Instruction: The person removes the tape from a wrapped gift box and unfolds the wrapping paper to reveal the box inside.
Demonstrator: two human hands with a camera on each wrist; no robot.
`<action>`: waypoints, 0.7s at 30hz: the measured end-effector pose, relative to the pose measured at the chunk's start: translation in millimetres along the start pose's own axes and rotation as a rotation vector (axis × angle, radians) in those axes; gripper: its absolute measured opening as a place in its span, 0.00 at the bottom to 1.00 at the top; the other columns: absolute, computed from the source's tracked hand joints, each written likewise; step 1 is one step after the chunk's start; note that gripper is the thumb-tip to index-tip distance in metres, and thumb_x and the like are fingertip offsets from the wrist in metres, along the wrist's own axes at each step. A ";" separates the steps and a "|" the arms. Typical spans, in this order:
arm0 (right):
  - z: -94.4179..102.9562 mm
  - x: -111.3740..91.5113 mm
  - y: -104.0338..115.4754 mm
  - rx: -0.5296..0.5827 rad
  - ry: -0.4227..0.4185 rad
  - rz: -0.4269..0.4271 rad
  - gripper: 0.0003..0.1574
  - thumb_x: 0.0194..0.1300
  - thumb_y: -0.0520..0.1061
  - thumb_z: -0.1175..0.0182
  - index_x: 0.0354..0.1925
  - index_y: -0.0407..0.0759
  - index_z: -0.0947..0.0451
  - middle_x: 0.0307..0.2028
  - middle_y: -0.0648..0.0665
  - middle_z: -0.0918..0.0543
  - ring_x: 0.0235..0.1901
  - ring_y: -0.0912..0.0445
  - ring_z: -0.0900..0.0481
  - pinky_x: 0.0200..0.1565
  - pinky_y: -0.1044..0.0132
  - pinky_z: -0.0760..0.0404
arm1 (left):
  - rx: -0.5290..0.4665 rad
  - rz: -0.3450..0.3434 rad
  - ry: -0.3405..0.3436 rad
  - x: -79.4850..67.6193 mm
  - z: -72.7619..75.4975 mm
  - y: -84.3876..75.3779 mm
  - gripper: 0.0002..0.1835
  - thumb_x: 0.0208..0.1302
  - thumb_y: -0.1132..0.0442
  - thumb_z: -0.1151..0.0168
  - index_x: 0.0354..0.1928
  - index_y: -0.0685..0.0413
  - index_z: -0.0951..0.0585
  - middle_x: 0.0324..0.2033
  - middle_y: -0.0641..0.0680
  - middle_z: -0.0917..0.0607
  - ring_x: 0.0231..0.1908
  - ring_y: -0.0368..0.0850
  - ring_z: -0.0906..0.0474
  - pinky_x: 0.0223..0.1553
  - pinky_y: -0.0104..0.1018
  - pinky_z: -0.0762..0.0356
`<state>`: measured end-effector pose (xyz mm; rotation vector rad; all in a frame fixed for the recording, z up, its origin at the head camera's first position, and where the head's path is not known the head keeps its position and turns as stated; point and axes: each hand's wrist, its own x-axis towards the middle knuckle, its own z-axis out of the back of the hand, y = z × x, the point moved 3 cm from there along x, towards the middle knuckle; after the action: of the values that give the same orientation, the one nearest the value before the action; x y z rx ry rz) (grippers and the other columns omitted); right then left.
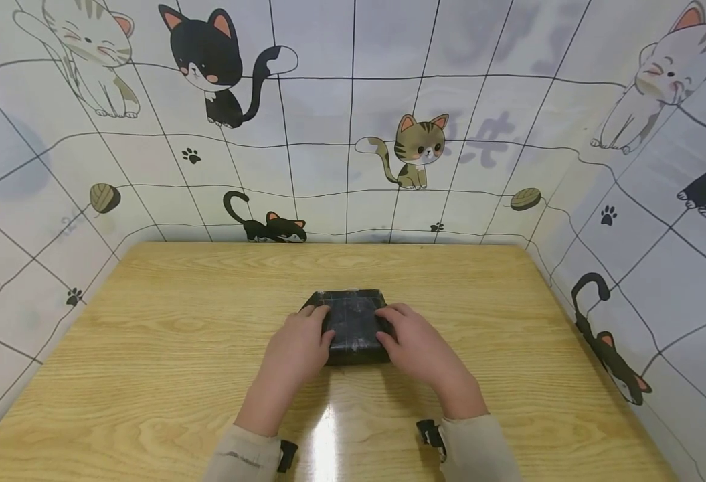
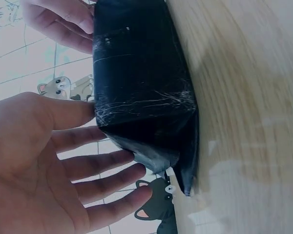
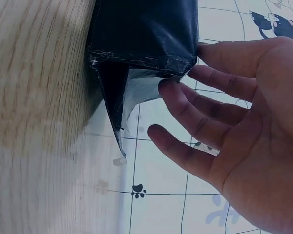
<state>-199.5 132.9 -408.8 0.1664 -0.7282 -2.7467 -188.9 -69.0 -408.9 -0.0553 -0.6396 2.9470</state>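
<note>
A flat box-shaped package in shiny black wrapping [image 1: 355, 325] lies on the wooden table, its top creased and scuffed. My left hand [image 1: 298, 341] is at its left side. In the left wrist view, that thumb and index finger touch the top edge, while the other fingers spread beside a folded end flap [image 2: 185, 168]. On the opposite side is my right hand [image 1: 415, 345], thumb and index finger at the top edge. In the right wrist view, its middle finger reaches the corner above a loose pointed flap [image 3: 112, 105], whose paler inner side shows.
The wooden table [image 1: 166, 361] extends around the package. A white wall covering [image 1: 328, 157] with grid lines and cartoon cats borders it at the back and both sides. Cream sleeves [image 1: 482, 448] with black wrist straps [image 1: 429, 432] cover the forearms.
</note>
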 end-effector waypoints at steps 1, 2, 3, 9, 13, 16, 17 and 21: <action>-0.4 1.3 -0.3 -0.004 0.000 -0.004 0.28 0.79 0.46 0.38 0.72 0.41 0.25 0.71 0.38 0.24 0.70 0.42 0.22 0.68 0.42 0.21 | 0.005 0.001 0.005 1.6 -0.8 1.1 0.26 0.79 0.56 0.38 0.74 0.56 0.25 0.72 0.64 0.23 0.70 0.67 0.24 0.61 0.63 0.17; -0.7 2.5 -0.4 -0.008 -0.002 -0.008 0.28 0.79 0.46 0.38 0.72 0.41 0.25 0.71 0.39 0.24 0.70 0.42 0.22 0.68 0.42 0.21 | 0.007 0.002 0.010 3.5 -1.3 1.9 0.26 0.79 0.56 0.39 0.74 0.56 0.25 0.73 0.64 0.24 0.71 0.67 0.25 0.61 0.64 0.18; -0.9 3.8 -0.7 -0.010 -0.002 -0.012 0.28 0.80 0.46 0.38 0.72 0.42 0.25 0.71 0.39 0.24 0.70 0.42 0.22 0.69 0.42 0.21 | 0.006 0.005 0.016 5.3 -2.0 2.9 0.26 0.80 0.56 0.40 0.75 0.55 0.26 0.73 0.64 0.24 0.71 0.67 0.26 0.62 0.64 0.18; -2.6 13.1 -3.4 -0.018 -0.002 -0.023 0.30 0.80 0.48 0.39 0.74 0.42 0.27 0.74 0.38 0.27 0.75 0.41 0.27 0.72 0.41 0.24 | -0.005 0.011 0.025 15.0 -3.9 6.6 0.26 0.82 0.56 0.43 0.76 0.54 0.27 0.76 0.64 0.28 0.74 0.67 0.29 0.62 0.64 0.18; -1.1 20.2 -4.1 -0.021 -0.005 -0.004 0.30 0.80 0.47 0.40 0.75 0.41 0.28 0.77 0.37 0.31 0.78 0.39 0.32 0.74 0.40 0.27 | 0.009 -0.002 0.008 21.5 -3.6 8.2 0.27 0.82 0.54 0.45 0.77 0.55 0.29 0.79 0.65 0.33 0.77 0.68 0.34 0.65 0.65 0.21; 1.5 25.8 -2.9 -0.036 -0.018 0.028 0.31 0.80 0.45 0.40 0.75 0.40 0.29 0.79 0.36 0.33 0.79 0.38 0.34 0.75 0.40 0.28 | 0.038 -0.021 -0.001 27.3 -3.7 8.6 0.29 0.83 0.51 0.45 0.78 0.54 0.30 0.80 0.64 0.34 0.77 0.67 0.35 0.70 0.68 0.27; 2.2 27.7 -2.3 -0.041 -0.017 0.034 0.31 0.80 0.46 0.40 0.76 0.40 0.29 0.80 0.36 0.34 0.79 0.38 0.34 0.75 0.40 0.28 | 0.048 -0.025 -0.001 28.9 -3.7 8.5 0.29 0.83 0.50 0.46 0.79 0.53 0.31 0.80 0.63 0.34 0.78 0.66 0.35 0.71 0.70 0.29; 2.9 34.5 1.4 -0.053 0.007 0.051 0.33 0.82 0.47 0.43 0.77 0.38 0.32 0.81 0.35 0.37 0.80 0.38 0.35 0.76 0.40 0.29 | 0.073 -0.032 0.005 33.6 -2.7 7.5 0.30 0.83 0.48 0.45 0.79 0.51 0.31 0.79 0.61 0.31 0.78 0.65 0.35 0.73 0.73 0.35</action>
<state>-232.5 122.5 -406.9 0.1434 -0.6479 -2.7126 -222.9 -70.3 -414.8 -0.0449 -0.5273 2.9352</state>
